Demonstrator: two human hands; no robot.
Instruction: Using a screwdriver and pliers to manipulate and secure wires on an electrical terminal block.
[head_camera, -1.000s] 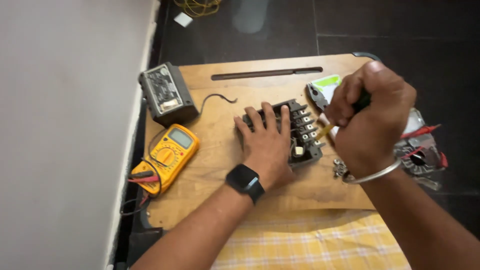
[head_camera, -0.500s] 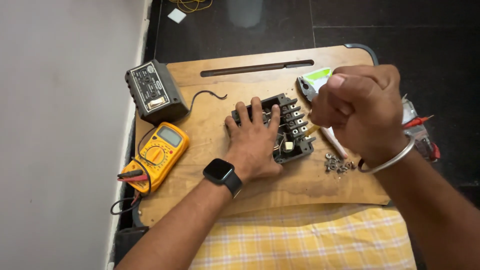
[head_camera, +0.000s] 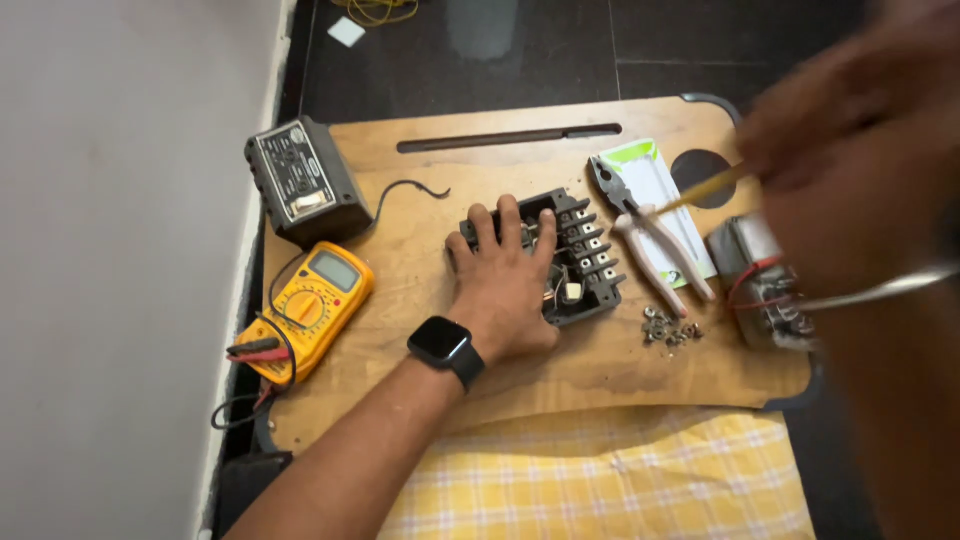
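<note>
Left hand (head_camera: 505, 290) flat on black terminal block (head_camera: 580, 255); blurred right hand (head_camera: 850, 130), grip closed around yellow-shafted screwdriver (head_camera: 705, 188).

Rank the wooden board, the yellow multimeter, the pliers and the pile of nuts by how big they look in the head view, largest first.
1. wooden board
2. yellow multimeter and pliers: similar in length; the multimeter is wider, so it probably ranks ahead, but it's close.
3. pile of nuts
</note>
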